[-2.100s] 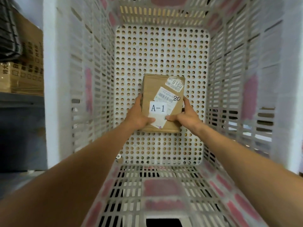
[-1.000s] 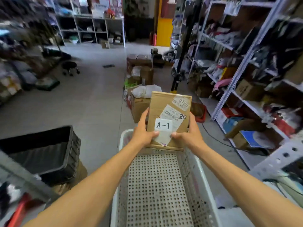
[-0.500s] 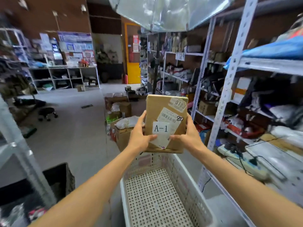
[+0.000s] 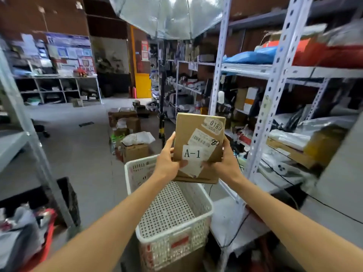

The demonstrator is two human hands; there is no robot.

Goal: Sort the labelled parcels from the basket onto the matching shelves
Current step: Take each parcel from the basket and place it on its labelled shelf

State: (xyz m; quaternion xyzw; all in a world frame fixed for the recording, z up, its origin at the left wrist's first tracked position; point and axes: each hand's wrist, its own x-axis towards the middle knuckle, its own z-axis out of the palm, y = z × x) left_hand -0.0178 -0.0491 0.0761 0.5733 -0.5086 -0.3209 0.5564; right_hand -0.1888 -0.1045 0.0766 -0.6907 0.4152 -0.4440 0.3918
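A brown cardboard parcel [image 4: 198, 138] with a white "A-1" label, a barcode sticker and "80" written on it is held upright in front of me. My left hand [image 4: 168, 161] grips its lower left edge, thumb on the front. My right hand [image 4: 224, 160] grips the lower right edge the same way. Below the parcel stands the white perforated basket [image 4: 204, 213], and no parcel shows on its visible floor.
White metal shelving [image 4: 275, 79] full of bags and boxes lines the right side. Another grey rack [image 4: 29, 138] stands at the left. Cardboard boxes [image 4: 133, 152] sit on the floor beyond the basket. A grey concrete aisle runs back to a yellow door [image 4: 143, 83].
The parcel came up out of the basket, held in both hands. My view rose from the basket's inside to the aisle and the shelves on the right.
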